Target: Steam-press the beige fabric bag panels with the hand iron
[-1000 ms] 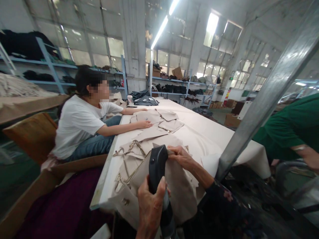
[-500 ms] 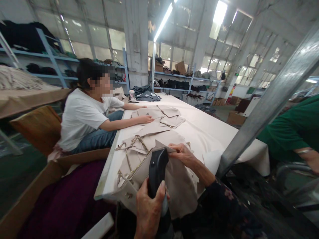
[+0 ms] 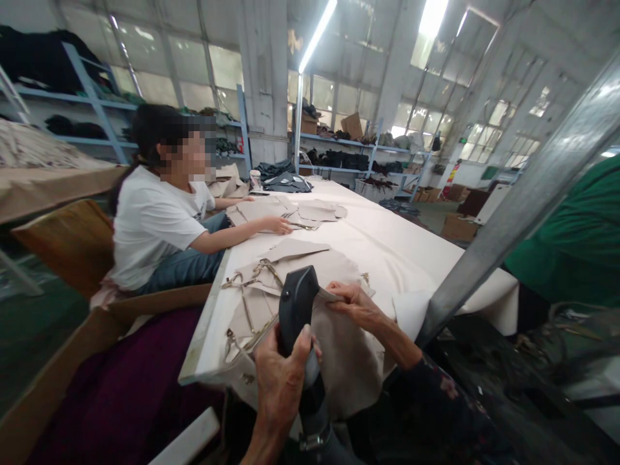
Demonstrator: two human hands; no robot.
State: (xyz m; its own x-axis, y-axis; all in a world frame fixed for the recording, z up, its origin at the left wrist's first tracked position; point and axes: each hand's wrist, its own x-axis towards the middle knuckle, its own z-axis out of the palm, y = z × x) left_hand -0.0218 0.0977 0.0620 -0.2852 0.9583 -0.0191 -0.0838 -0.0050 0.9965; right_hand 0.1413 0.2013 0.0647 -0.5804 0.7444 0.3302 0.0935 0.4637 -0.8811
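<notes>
My left hand (image 3: pixel 283 365) is wrapped round the neck of a black curved tool head (image 3: pixel 297 303), which stands at the near edge of the table. To its right, my right hand (image 3: pixel 351 302) pinches the upper edge of a beige fabric piece (image 3: pixel 346 358). That fabric hangs down over the table's near edge, partly hidden behind the tool. Further beige pieces with zippers (image 3: pixel 248 310) lie on the table to the left of the tool.
A person in a white shirt (image 3: pixel 155 219) sits at the left, hands on beige pieces. Purple cloth (image 3: pixel 130 381) fills a box at lower left. A slanted metal post (image 3: pixel 504 226) crosses the right side, near a person in green (image 3: pixel 571 239).
The tool head and my left hand have shifted slightly left and up, with the fabric's edge now right of the tool. The seated person's hands and fabric moved left; the person in green turned.
</notes>
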